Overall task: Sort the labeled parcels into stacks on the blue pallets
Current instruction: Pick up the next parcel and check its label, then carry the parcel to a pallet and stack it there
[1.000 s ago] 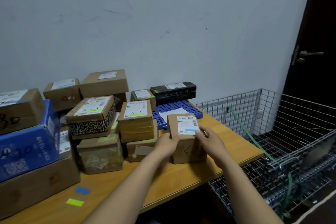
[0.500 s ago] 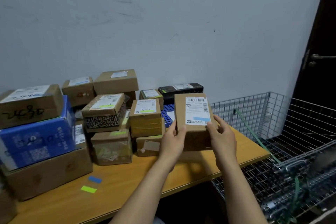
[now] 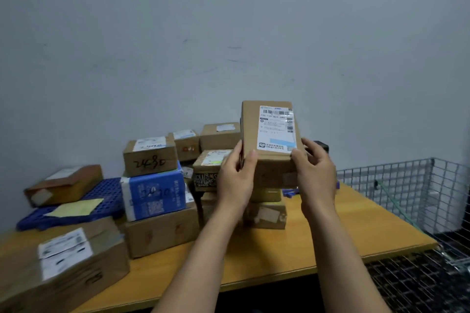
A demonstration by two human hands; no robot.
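Where the table [image 3: 330, 226] meets the wall, stacked parcels [image 3: 157, 198] crowd beside a blue pallet [image 3: 106, 187] bearing one box [image 3: 63, 183]. Above them a parcel [image 3: 269, 165] is held upright in the air, left hand [image 3: 235, 180] and right hand [image 3: 315, 173] gripping its lower sides, label [image 3: 276, 129] facing the camera.

Brown parcel [image 3: 269, 160] upright in the air, white label [image 3: 276, 127] facing us, more parcels [image 3: 150, 157] stacked below and left, blue pallet [image 3: 106, 188] far left bearing one box [image 3: 63, 183]

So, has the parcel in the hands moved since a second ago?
Yes, upward. The parcel stood on the table then; now it is lifted clear above it.
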